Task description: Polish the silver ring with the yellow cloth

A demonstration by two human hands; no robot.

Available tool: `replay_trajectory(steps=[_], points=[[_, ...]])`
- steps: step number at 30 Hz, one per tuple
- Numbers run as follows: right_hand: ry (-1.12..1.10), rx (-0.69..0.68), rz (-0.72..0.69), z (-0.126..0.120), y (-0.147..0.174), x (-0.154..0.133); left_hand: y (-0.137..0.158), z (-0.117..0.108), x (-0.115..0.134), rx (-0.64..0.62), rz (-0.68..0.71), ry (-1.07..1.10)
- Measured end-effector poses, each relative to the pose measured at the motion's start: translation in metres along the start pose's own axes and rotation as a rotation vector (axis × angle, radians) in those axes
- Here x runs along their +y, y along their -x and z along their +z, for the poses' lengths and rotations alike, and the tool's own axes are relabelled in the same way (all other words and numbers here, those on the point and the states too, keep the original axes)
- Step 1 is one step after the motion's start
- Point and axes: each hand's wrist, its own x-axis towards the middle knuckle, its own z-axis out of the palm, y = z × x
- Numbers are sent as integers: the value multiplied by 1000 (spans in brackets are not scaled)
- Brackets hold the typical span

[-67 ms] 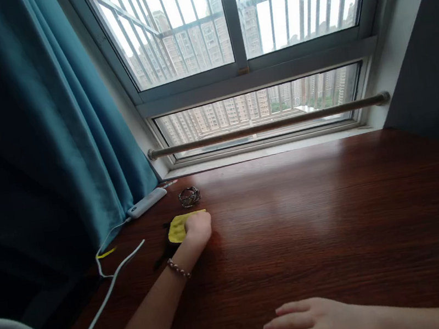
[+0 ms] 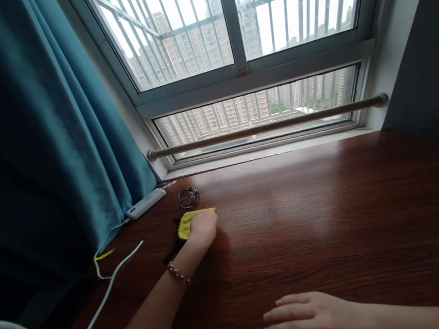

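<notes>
The left hand [image 2: 203, 226] is stretched far out over the dark reddish-brown polished wooden tabletop [image 2: 316, 227], pressing down on a small bright yellow cloth [image 2: 186, 223]. The cloth lies under the palm and fingers, its free part showing to the left of the hand and a thin strip along the far side of the knuckles; the fingers are curled together onto it, though their tips are hidden and how firmly they pinch it cannot be told. The cloth is flat, crumpled at the edge, with something dark beneath or beside its near-left corner — too shadowed to identify. It sits toward the far-left part of the table, near a small coiled metallic ring-like object [image 2: 189, 196] and a slim white oblong device [image 2: 145, 203] with a white cable [image 2: 108, 282] trailing toward the near edge. A beaded bracelet [image 2: 178, 274] circles the left wrist. The right hand [image 2: 311, 319] rests palm down on the wood at the near edge, fingers extended and slightly spread, holding nothing, well apart from the cloth. A teal curtain [image 2: 51, 130] hangs at left — the barred window [image 2: 232, 34] stands beyond.
</notes>
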Motion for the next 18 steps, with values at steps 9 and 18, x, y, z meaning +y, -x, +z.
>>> replay_trajectory(steps=[9,18], points=[[251,372,306,11,13,10,12,-5,53,45,503,317],[348,209,756,40,40,86,-26,31,-94,326,-216,112]])
